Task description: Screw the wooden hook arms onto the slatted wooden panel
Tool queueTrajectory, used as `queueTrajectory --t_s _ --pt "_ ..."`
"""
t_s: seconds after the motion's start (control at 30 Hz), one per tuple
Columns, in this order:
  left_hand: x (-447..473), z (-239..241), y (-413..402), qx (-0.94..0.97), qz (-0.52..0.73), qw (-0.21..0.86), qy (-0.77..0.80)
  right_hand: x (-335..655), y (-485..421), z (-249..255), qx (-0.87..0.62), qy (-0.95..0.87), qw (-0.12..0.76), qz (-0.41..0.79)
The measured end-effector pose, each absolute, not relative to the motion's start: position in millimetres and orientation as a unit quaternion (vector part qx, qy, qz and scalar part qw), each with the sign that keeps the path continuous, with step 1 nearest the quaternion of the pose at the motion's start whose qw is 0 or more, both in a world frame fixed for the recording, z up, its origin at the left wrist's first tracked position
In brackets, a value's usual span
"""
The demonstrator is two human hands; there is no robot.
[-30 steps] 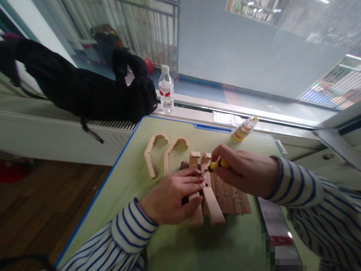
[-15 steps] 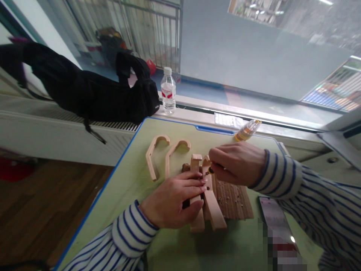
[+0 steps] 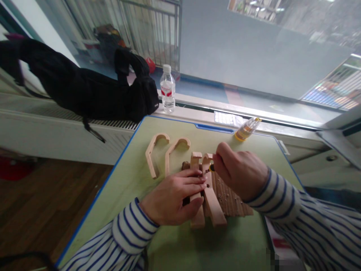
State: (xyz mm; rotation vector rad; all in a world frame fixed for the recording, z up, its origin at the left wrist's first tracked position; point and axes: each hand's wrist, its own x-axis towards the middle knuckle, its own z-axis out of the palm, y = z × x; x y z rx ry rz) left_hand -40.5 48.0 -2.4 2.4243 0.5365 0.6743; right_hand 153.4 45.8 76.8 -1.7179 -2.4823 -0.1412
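My left hand (image 3: 176, 195) lies across the left of two pale wooden hook pieces (image 3: 196, 216), its fingers and thumb gripping the wood and its fingertips reaching the right-hand wooden hook (image 3: 214, 207). Above that right-hand piece, my right hand (image 3: 239, 171) is closed around a screwdriver (image 3: 211, 168). Only a yellow and black bit of the screwdriver shows; its tip points at the wood near a dark hole. Beneath both hooks is a brown slatted wooden panel (image 3: 232, 199) with many small holes, partly covered by my hands.
Two more wooden hooks (image 3: 149, 160) lie at the left of the green table (image 3: 169, 248). A bottle of amber liquid (image 3: 246, 130) leans at the back right. A water bottle (image 3: 168, 90) and black bag (image 3: 107, 94) rest on the sill. A phone (image 3: 279, 239) lies under my right forearm.
My right hand has rotated about the screwdriver, its wrist shifting right and down, and the forearm now covers more of the phone. My left hand stays in place on the wood.
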Motion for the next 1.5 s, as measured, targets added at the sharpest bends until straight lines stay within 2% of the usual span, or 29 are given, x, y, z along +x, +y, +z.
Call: queueTrajectory --t_s 0.13,0.3,0.5,0.8,1.0,1.3,1.5 --pt "-40 -3 48 0.903 0.256 0.282 0.200 152 39 78 -0.585 -0.808 0.063 -0.025" --pt "-40 -2 49 0.905 0.255 0.277 0.196 161 44 92 -0.526 -0.845 0.034 0.090" --pt "-41 -1 48 0.906 0.260 0.268 0.197 166 46 103 -0.448 -0.882 -0.005 0.146" --pt "-40 -1 48 0.909 0.247 0.259 0.212 168 72 102 -0.322 -0.947 0.004 0.024" --pt "-41 -1 48 0.907 0.254 0.264 0.206 169 74 86 -0.317 -0.948 0.035 -0.029" --pt "-40 -2 49 0.909 0.248 0.265 0.206 164 62 81 -0.411 -0.908 0.070 -0.051" --pt "-40 -1 48 0.907 0.249 0.267 0.211 150 36 75 -0.550 -0.829 0.061 -0.084"
